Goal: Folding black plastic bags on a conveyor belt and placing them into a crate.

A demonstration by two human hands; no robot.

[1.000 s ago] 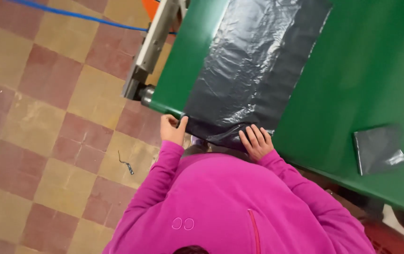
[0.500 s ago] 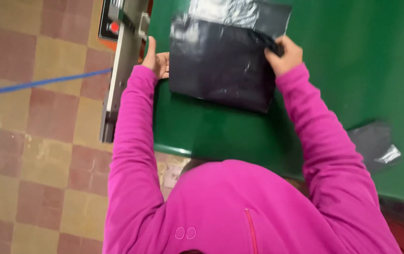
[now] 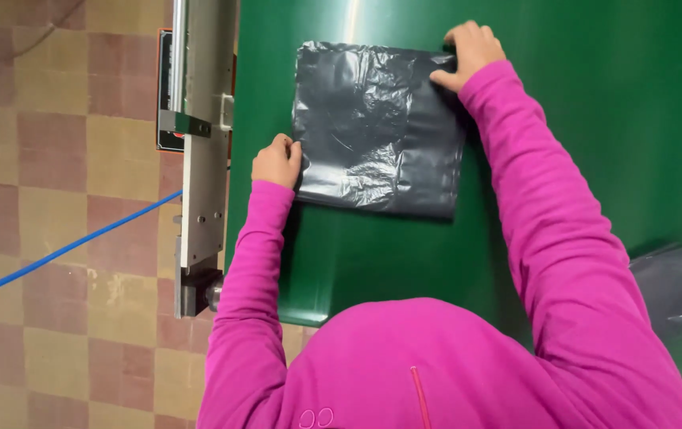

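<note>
A folded dark grey plastic bag [image 3: 377, 127] lies flat on the green table [image 3: 595, 119]. My left hand [image 3: 277, 161] grips the bag's left edge with closed fingers. My right hand [image 3: 468, 52] pinches the bag's upper right corner. Both arms wear bright pink sleeves, and the pink top fills the bottom of the view.
A grey metal rail with a bracket [image 3: 202, 151] runs along the table's left edge. A second folded dark bag [image 3: 675, 290] lies at the right edge of the table. A blue cable [image 3: 63, 253] crosses the checkered tile floor [image 3: 55, 119] at left.
The long bag that hung over the table's near edge has been folded into a compact rectangle on the table top. Both hands moved up from the table edge onto the bag's sides.
</note>
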